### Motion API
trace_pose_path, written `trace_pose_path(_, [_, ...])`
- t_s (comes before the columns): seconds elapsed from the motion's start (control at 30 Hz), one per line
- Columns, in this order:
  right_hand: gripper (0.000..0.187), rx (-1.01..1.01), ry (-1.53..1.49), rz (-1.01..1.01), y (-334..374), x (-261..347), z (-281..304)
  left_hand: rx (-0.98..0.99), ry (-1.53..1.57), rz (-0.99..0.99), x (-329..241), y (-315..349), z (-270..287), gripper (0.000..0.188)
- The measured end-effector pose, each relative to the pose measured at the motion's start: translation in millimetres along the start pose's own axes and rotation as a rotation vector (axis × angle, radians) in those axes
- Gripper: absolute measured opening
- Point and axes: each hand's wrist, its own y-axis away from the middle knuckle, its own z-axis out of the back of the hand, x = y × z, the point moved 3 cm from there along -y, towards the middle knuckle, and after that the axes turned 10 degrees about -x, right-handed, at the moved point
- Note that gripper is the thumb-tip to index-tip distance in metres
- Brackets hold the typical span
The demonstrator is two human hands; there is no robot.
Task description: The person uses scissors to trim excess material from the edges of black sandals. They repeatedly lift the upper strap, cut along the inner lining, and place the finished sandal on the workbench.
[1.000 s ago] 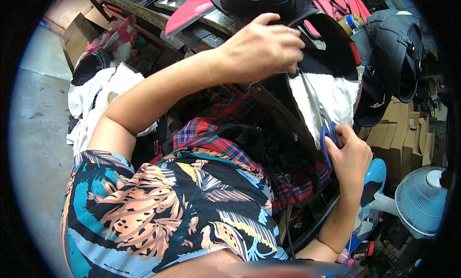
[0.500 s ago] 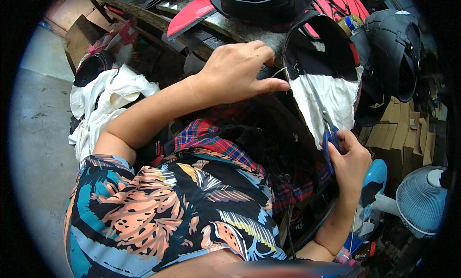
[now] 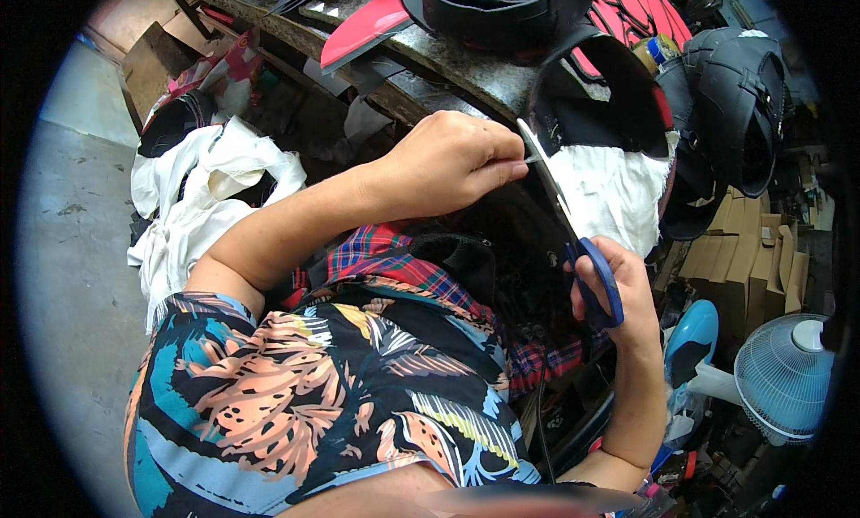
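My right hand [image 3: 618, 290] holds scissors [image 3: 591, 276] by their blue handles. The blades point up and left, along the left edge of a black boot upper [image 3: 591, 102]. White lining cloth [image 3: 614, 191] hangs from the near side of that upper, its edge frayed. Close to the blades, my left hand [image 3: 457, 160] is closed in a pinch, thumb against forefinger. A short pale thread [image 3: 530, 159] shows at its fingertips, beside the blades.
A worktable [image 3: 448, 66] at the far side bears black straps and a pink-red sole piece [image 3: 363, 30]. Black boots [image 3: 735, 106] stand at the right. White cloth [image 3: 202, 182] lies at the left. Folded cardboard [image 3: 743, 258] and a fan [image 3: 784, 375] are at the right.
My left fingers have closed from a loose spread into a pinch. The scissors have swung left, from in front of the white cloth to my left fingertips.
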Motion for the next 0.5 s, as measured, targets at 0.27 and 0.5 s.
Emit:
trace_pose_path(0.27, [0.054, -0.168, -0.12, 0.26, 22.1, 2.2, 28.8, 0.458, -0.012, -0.293, -21.1, 16.2, 7.0, 0.028])
trace_pose_path(0.5, [0.064, -0.637, -0.055, 0.647, 45.3, -2.2, 89.4, 0.031, -0.579, -0.536, 17.0, -55.6, -4.4, 0.041])
